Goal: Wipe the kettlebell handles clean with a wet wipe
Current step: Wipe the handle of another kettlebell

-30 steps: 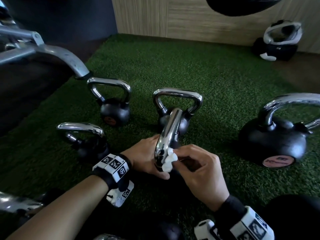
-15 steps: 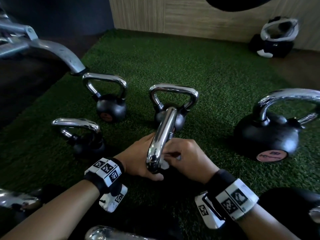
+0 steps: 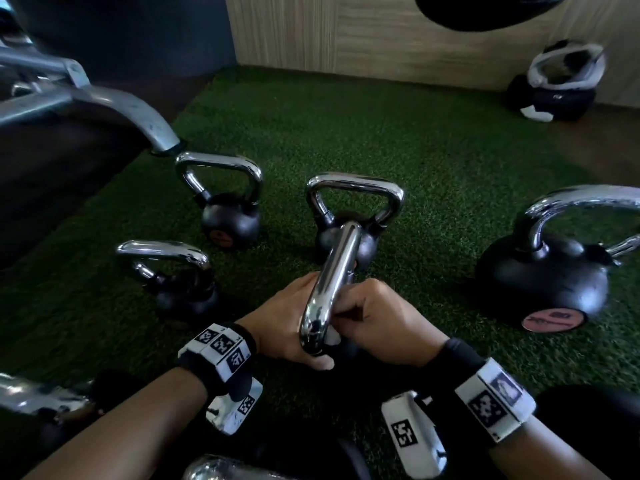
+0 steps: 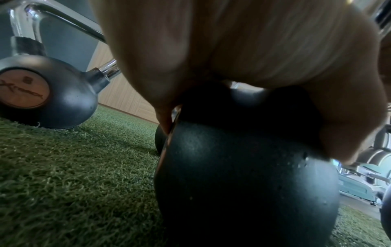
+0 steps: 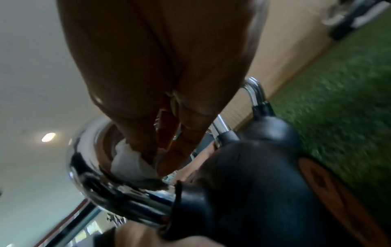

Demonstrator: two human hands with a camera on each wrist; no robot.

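Observation:
A black kettlebell (image 4: 243, 175) stands on the green turf just in front of me, its chrome handle (image 3: 332, 282) seen end-on. My left hand (image 3: 277, 323) grips the kettlebell from the left, palm over the top of the ball and thumb under the handle's near bend. My right hand (image 3: 377, 320) comes in from the right, fingers curled. It pinches a white wet wipe (image 5: 131, 160) and presses it on the inner side of the handle (image 5: 101, 180) near its bend. In the head view only a sliver of the wipe (image 3: 333, 336) shows behind the chrome.
Other chrome-handled kettlebells stand around: two behind (image 3: 228, 209) (image 3: 353, 209), one at left (image 3: 173, 282), a large one at right (image 3: 547, 271). More handles lie at the bottom edge (image 3: 221, 469). A machine's chrome leg (image 3: 104, 102) reaches in from the upper left. A wooden wall (image 3: 346, 36) closes the back.
My right hand has turned and slid from the handle's near end into its inner side, so the wipe is now mostly hidden behind the chrome. My left hand keeps its grip.

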